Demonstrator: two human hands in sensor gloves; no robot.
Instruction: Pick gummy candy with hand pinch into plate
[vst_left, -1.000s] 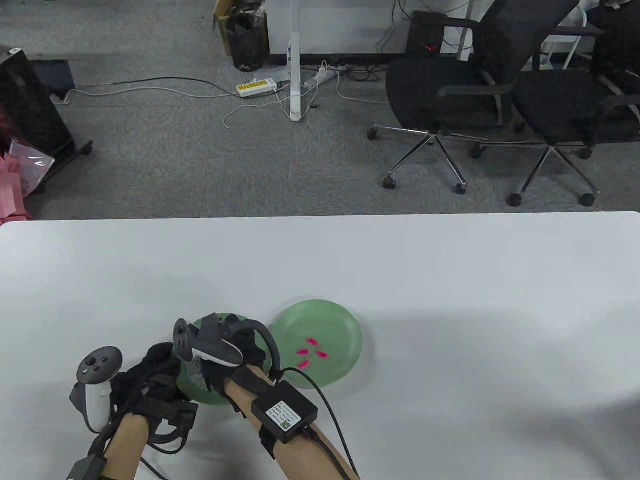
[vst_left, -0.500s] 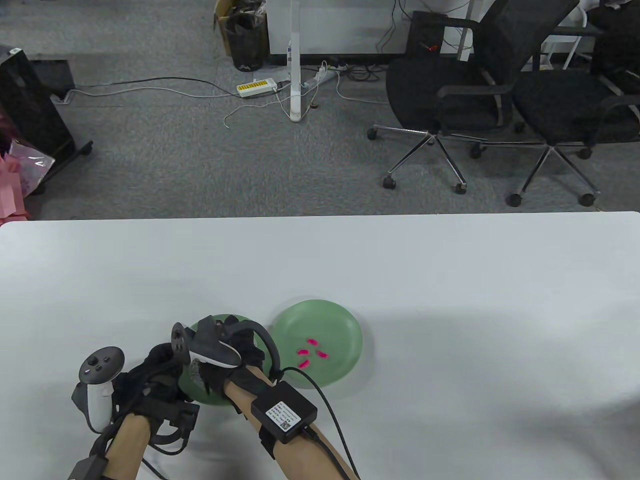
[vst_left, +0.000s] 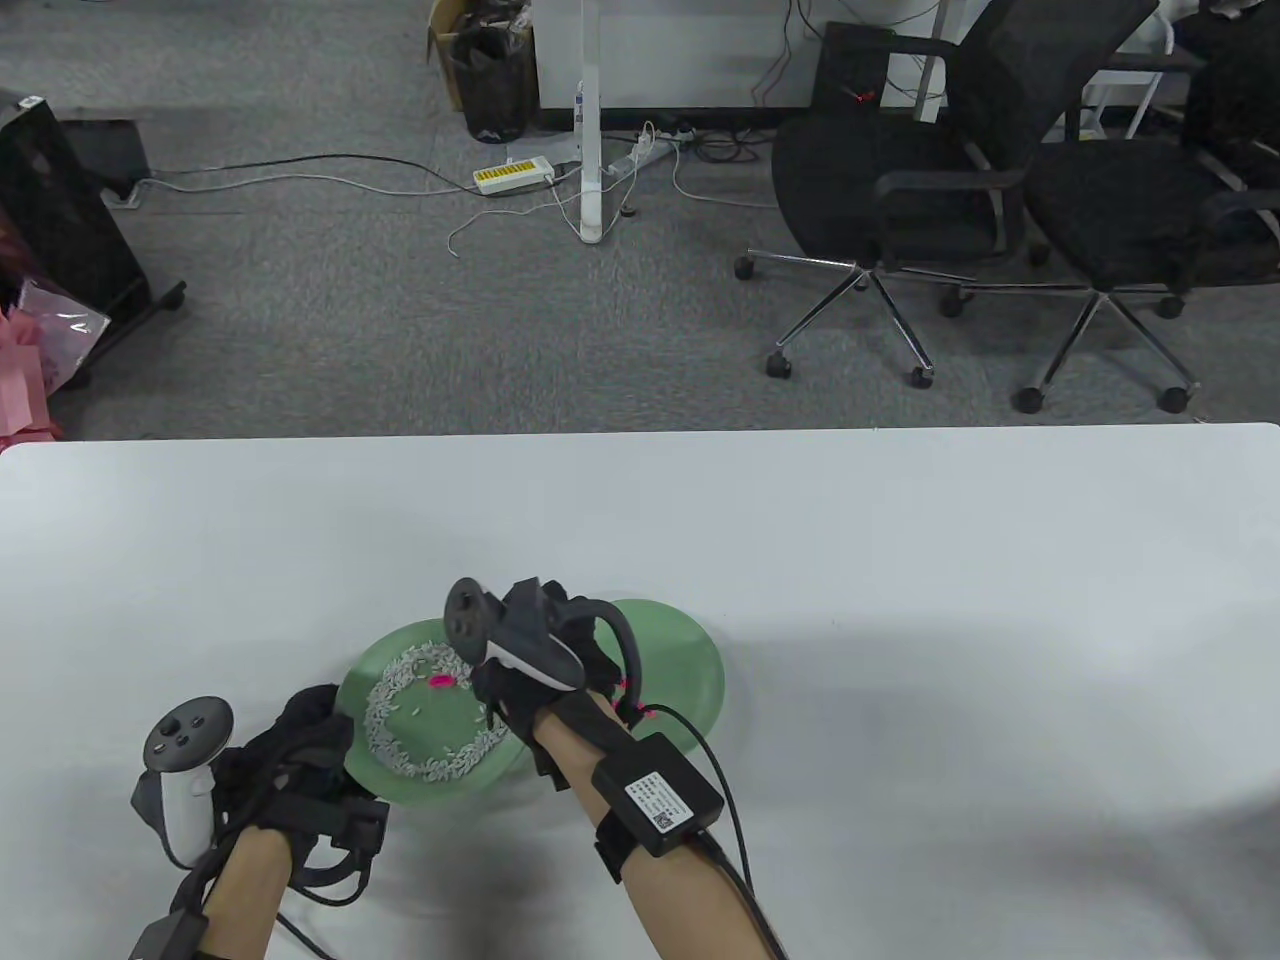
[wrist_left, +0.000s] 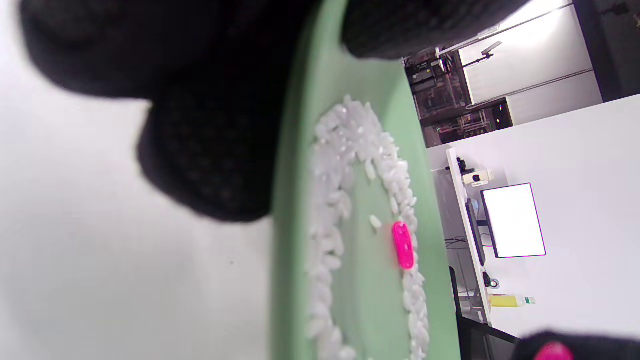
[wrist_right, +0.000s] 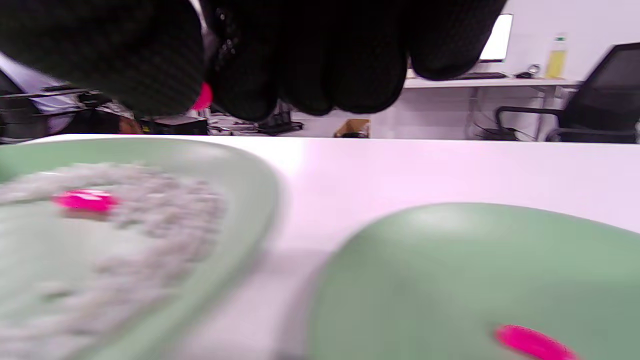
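From above, the right hand (vst_left: 545, 665) hangs over the gap between two green plates on the white counter (vst_left: 900, 560), one pink gummy (vst_left: 439, 682) left amid rice in the left plate (vst_left: 365, 690). The left wrist view shows the left hand (wrist_left: 210, 150) holding that plate's rim. In the right wrist view, fingertips (wrist_right: 165, 75) pinch a gummy candy (wrist_right: 203, 96) short of the target plate (wrist_right: 450, 260), a small grip that could let it drop early; carpet and office chairs lie beyond.

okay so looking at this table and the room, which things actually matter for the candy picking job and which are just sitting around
Part of the job:
- right hand, pinching a pink gummy
- left hand, gripping the rice plate's rim
- rice plate with one gummy left in it
- second green plate, the target, with a gummy in it

Just lying about:
- office chairs
- power strip
- bin
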